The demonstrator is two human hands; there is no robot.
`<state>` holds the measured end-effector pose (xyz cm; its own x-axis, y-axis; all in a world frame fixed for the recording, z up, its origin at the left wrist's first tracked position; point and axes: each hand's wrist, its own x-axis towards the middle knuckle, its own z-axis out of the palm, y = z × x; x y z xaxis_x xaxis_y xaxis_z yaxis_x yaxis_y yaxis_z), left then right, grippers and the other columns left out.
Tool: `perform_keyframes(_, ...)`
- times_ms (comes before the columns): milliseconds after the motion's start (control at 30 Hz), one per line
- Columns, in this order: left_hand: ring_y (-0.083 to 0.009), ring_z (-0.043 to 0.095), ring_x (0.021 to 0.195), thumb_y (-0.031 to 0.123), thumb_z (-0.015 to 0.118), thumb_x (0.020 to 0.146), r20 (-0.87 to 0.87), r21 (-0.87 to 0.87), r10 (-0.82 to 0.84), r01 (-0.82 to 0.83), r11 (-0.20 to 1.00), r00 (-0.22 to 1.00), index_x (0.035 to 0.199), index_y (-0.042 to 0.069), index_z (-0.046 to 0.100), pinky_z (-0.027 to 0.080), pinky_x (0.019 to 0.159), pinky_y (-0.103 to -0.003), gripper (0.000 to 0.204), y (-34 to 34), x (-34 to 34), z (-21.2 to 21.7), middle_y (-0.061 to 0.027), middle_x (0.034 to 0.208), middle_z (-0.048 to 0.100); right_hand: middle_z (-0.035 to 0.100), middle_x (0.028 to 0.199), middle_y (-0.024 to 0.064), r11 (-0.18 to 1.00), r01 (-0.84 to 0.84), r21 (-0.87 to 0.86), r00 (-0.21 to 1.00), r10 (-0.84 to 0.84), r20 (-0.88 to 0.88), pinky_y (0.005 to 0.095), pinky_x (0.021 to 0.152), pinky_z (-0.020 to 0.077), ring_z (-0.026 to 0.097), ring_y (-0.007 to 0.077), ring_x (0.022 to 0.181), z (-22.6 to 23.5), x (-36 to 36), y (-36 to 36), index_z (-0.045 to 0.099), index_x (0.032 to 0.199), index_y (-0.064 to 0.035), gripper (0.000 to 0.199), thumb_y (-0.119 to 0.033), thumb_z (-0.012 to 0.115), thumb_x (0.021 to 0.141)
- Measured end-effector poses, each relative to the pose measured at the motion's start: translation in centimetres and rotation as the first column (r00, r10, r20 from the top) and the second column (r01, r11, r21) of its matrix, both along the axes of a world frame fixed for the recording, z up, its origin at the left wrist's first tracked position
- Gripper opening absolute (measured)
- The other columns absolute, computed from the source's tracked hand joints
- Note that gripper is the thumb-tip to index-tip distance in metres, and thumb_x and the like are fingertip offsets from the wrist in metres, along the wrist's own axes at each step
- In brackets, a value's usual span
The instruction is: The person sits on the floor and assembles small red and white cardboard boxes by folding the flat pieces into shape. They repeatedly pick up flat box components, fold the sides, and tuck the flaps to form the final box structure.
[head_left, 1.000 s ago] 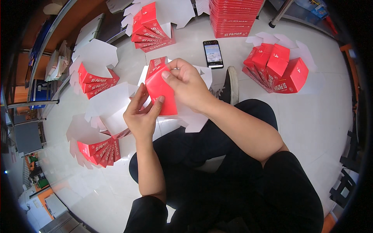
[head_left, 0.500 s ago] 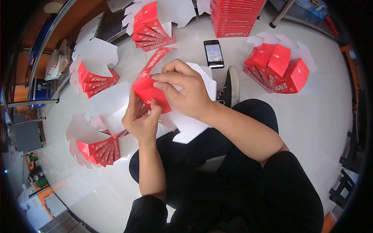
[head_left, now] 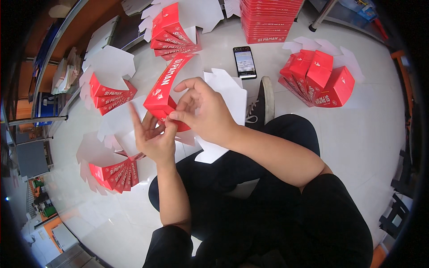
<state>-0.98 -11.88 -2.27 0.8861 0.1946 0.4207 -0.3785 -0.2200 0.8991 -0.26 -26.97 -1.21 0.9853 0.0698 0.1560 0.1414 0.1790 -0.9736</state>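
A red cardboard box (head_left: 163, 89) with white inner flaps is held up between my hands, its printed side slanting away from me. My left hand (head_left: 156, 138) has its thumb pressed on the near lower corner, the index finger stretched out to the left. At the same corner the thumb of my right hand (head_left: 203, 109) presses from the right, its other fingers loosely curled. White flaps of the box (head_left: 228, 96) spread out to the right, behind my right hand. Part of the near corner is hidden by my fingers.
Nested red boxes stand on the floor at the left (head_left: 114, 172), farther left (head_left: 111, 94), at the top (head_left: 172, 31) and at the right (head_left: 319, 78). A tall red box stack (head_left: 268, 22) rises at the back. A phone (head_left: 245, 62) lies near my shoe (head_left: 267, 100).
The box has tilted so its printed side shows more fully. My right hand has moved down to the near corner, and my left index finger has stretched outward.
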Motion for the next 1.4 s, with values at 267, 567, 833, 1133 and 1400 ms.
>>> perform_keyframes(267,-0.0234,0.068,0.101,-0.012,0.061,0.082,-0.125,-0.16,-0.007,-0.013,0.987,0.992,0.148,-0.002,0.039,0.063,0.074,-0.032,0.07,2.6,1.5,0.0,-0.0177,0.128,0.057,0.064,0.091,0.0109,0.908,-0.166,-0.385,0.959,0.239,0.149,0.0348,0.072,0.0501,0.065,0.0225,0.085,-0.1,0.9,-1.6,0.054,0.115,-0.0057,0.064,-0.03,0.091,0.069)
perform_keyframes(567,-0.0276,0.068,0.102,-0.013,0.06,0.083,-0.092,-0.317,0.051,-0.078,0.945,0.994,0.143,-0.003,0.043,0.065,0.074,-0.035,0.063,2.7,1.5,0.7,-0.0176,0.131,0.052,0.071,0.076,0.0141,0.967,-0.126,-0.222,0.984,0.093,-0.152,0.0369,0.065,0.0531,0.068,0.0262,0.068,-0.9,0.7,-0.8,0.071,0.081,0.0001,0.022,-0.016,0.085,0.075)
perform_keyframes(833,-0.0251,0.066,0.108,-0.012,0.068,0.073,0.013,0.241,-0.017,0.013,0.971,1.0,0.135,-0.004,0.055,0.065,0.069,-0.028,0.063,1.6,1.0,0.9,-0.0147,0.13,0.053,0.071,0.071,0.0151,0.936,-0.014,-0.351,1.0,0.017,0.004,0.0319,0.061,0.0523,0.068,0.0188,0.063,-1.8,-0.1,0.0,0.069,0.078,0.0026,0.015,-0.006,0.082,0.075)
perform_keyframes(1133,-0.0266,0.067,0.107,-0.007,0.077,0.069,0.171,0.275,-0.019,-0.029,0.961,0.985,0.123,0.001,0.065,0.066,0.07,-0.028,0.056,0.8,0.7,0.4,-0.0167,0.131,0.052,0.067,0.086,0.015,0.9,0.156,-0.407,0.978,-0.082,0.193,0.0385,0.071,0.0529,0.069,0.0287,0.079,-1.0,0.6,-0.1,0.059,0.106,0.0002,0.039,-0.004,0.081,0.074)
perform_keyframes(1400,-0.0426,0.061,0.12,0.016,0.081,0.078,0.275,0.069,-0.083,0.066,0.995,0.958,0.144,-0.002,0.041,0.057,0.095,-0.048,0.079,1.7,0.7,0.7,-0.0212,0.139,0.049,0.062,0.098,0.0089,0.835,0.14,-0.532,0.901,0.116,0.419,0.0433,0.082,0.0496,0.063,0.0307,0.093,-1.7,0.6,-1.1,0.068,0.094,-0.0069,0.019,-0.002,0.067,0.076)
